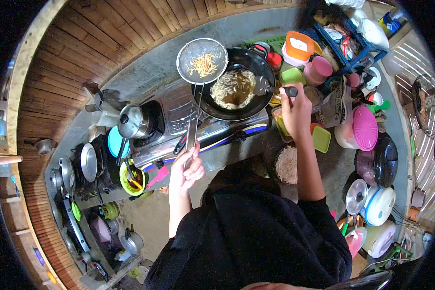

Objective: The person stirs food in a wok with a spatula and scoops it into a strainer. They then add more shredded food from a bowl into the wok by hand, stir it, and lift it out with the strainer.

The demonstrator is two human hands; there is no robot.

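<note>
My left hand (187,170) is closed on the long handle of a wire strainer (184,67). In the strainer lie golden-brown fried strips (203,65), held over the left rim of a black wok (220,112). Pale strips (225,88) float in brown oil inside the wok, which stands on the right of a metal stove (179,104). With my right hand (296,110) I grip the dark handle of a metal spatula (262,86), whose blade is at the wok's right side, by the oil.
A lidded pot (134,121) sits on the stove's left burner. Left of it are a blue plate (116,141) and a green bowl (124,179). A pan of pale shreds (287,164) lies below my right forearm. Plastic containers (318,70) crowd the right.
</note>
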